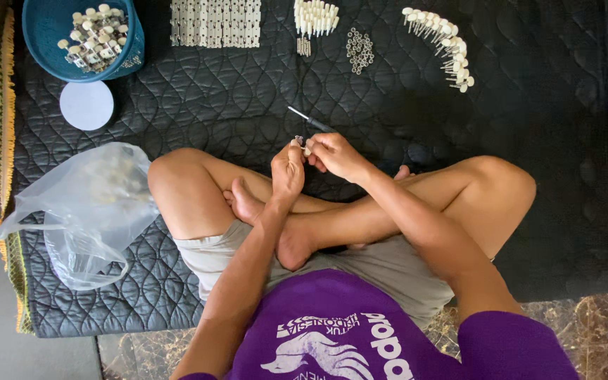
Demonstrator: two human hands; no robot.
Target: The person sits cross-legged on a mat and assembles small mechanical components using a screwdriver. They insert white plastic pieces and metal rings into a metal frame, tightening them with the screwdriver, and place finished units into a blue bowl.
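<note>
Both hands: left hand (288, 167), right hand (335, 153) pinch small white part (304, 146), possibly plug; details unclear.

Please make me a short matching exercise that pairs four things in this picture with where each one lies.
Things:
1. blue basket
2. clear plastic bag
3. white round lid
4. pile of small metal rings

Places:
A. beside the person's knee, at the mat's side edge
B. top middle of the mat
C. top corner of the mat, holding small white parts
D. on the mat just below the basket

Pairs: 1-C, 2-A, 3-D, 4-B
</note>
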